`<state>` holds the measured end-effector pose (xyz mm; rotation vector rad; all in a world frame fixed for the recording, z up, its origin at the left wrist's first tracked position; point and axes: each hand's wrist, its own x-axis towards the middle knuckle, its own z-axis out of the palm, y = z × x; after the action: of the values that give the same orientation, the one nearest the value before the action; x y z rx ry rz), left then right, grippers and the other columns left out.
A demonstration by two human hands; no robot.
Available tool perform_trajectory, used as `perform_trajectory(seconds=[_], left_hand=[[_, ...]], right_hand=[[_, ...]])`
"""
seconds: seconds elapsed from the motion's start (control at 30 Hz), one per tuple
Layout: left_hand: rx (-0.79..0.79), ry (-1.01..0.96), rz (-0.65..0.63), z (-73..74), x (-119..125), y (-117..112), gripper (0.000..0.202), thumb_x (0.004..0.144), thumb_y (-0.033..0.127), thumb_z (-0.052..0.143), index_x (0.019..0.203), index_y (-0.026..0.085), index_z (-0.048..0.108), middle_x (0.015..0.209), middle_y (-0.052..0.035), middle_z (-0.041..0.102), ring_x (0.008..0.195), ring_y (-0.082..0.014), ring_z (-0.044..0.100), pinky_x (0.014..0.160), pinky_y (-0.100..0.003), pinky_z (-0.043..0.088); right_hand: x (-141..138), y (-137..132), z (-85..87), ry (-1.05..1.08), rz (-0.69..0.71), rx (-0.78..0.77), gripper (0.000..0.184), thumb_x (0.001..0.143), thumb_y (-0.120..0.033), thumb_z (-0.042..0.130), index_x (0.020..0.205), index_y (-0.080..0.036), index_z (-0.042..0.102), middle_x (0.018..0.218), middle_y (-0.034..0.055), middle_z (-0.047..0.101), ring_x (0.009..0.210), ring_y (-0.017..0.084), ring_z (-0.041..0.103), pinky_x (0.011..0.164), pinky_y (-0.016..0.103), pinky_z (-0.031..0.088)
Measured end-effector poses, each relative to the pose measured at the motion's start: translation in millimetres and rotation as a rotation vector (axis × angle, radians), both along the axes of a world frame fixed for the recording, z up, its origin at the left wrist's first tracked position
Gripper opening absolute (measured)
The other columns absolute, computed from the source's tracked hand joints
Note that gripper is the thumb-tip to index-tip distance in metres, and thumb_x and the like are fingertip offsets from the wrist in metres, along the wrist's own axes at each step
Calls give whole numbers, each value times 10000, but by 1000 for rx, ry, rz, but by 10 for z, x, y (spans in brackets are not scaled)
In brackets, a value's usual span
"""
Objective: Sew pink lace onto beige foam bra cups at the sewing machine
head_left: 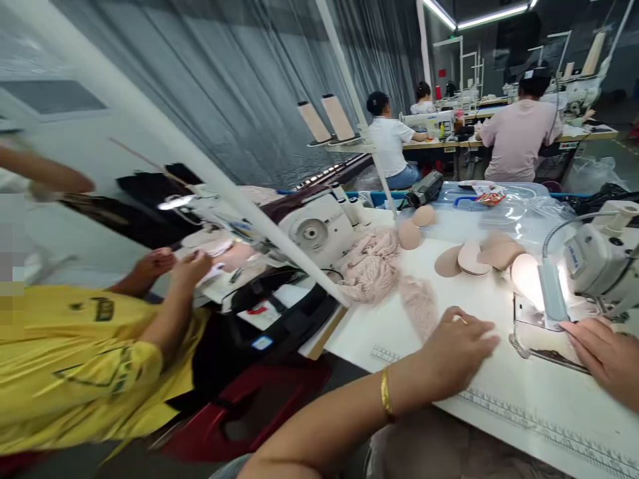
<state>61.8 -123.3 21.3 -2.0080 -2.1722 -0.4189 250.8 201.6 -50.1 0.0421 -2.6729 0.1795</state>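
Note:
My left hand (pixel 456 352), with a gold bracelet (pixel 384 394) at its wrist, hovers over the white table. Its fingers are loosely bent and apart, with nothing visible in them. Close by lies a strip of pink lace (pixel 419 307). At the sewing machine (pixel 599 256), my right hand (pixel 604 352) lies flat beside the needle plate (pixel 532 314), fingers stretched out. Whether fabric lies under its fingertips is hard to see. Several beige oval pads (pixel 473 258) are spread behind, some blurred. A lit grey lamp piece (pixel 553 293) stands before the machine head.
A heap of pink lace (pixel 373 266) lies at the table's left, before another sewing machine (pixel 317 229). A white pole (pixel 200 166) slants across the view. At left sits a co-worker in a yellow shirt (pixel 90 359). A plastic box lid (pixel 492 206) is at the back.

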Motion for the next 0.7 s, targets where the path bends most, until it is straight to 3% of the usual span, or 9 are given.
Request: perform_trajectory(seconds=[0.13, 0.2, 0.23, 0.3, 0.37, 0.43, 0.57, 0.7], left_hand=[[100, -41, 560, 22, -325, -552, 319, 1027, 175, 526, 1313, 197, 664, 1393, -162, 670, 1207, -327, 651, 995, -507, 502], [18, -85, 668, 1, -330, -632, 256, 1008, 160, 548, 1206, 189, 707, 1277, -160, 698, 1118, -336, 669, 929, -510, 546], [-21, -117, 638, -16, -268, -622, 222, 996, 156, 564, 1152, 188, 719, 1222, -152, 707, 1064, -327, 676, 905, -503, 562], [-35, -203, 459, -54, -48, -535, 169, 976, 169, 607, 1098, 189, 722, 1181, -137, 708, 1018, -302, 677, 898, -476, 586], [35, -338, 235, -78, 194, -421, 211, 976, 201, 637, 1175, 193, 706, 1240, -129, 699, 1073, -279, 677, 939, -431, 601], [134, -478, 103, -79, 332, -330, 275, 1015, 209, 591, 1276, 204, 674, 1279, -118, 695, 1139, -246, 681, 987, -385, 603], [255, -500, 144, -69, 204, -172, 353, 1040, 193, 540, 1382, 229, 618, 1399, -128, 663, 1308, -265, 629, 1114, -465, 550], [86, -485, 0, -42, -8, 66, 485, 993, 144, 585, 1464, 252, 552, 1547, -106, 596, 1455, -287, 532, 1196, -518, 463]], right_hand=[[-37, -96, 9, 5, 127, -20, 300, 1077, -382, 506, 1305, -283, 675, 1077, 59, 750, 932, 261, 720, 753, 382, 543], [-74, -257, 118, -11, 191, -68, 264, 1072, -363, 527, 1272, -298, 687, 1071, 60, 742, 935, 253, 713, 771, 374, 563], [-91, -359, 195, -29, 215, -93, 251, 1071, -348, 534, 1259, -305, 693, 1070, 58, 740, 926, 247, 710, 766, 368, 570], [-114, -583, 368, -71, 255, -156, 229, 1071, -328, 545, 1238, -311, 701, 1056, 55, 738, 895, 234, 703, 743, 357, 576], [-126, -804, 534, -116, 274, -245, 223, 1080, -298, 527, 1227, -306, 695, 1056, 57, 733, 915, 231, 698, 767, 364, 580], [-138, -989, 650, -164, 265, -336, 250, 1098, -293, 490, 1257, -300, 683, 1051, 63, 727, 940, 231, 694, 789, 375, 582], [-198, -1208, 659, -209, 98, -402, 246, 1082, -348, 506, 1218, -252, 687, 1051, 93, 718, 934, 264, 689, 790, 425, 579], [-259, -1291, 558, -196, -17, -395, 145, 1026, -277, 543, 1028, -228, 679, 920, 81, 674, 850, 279, 656, 734, 431, 543]])
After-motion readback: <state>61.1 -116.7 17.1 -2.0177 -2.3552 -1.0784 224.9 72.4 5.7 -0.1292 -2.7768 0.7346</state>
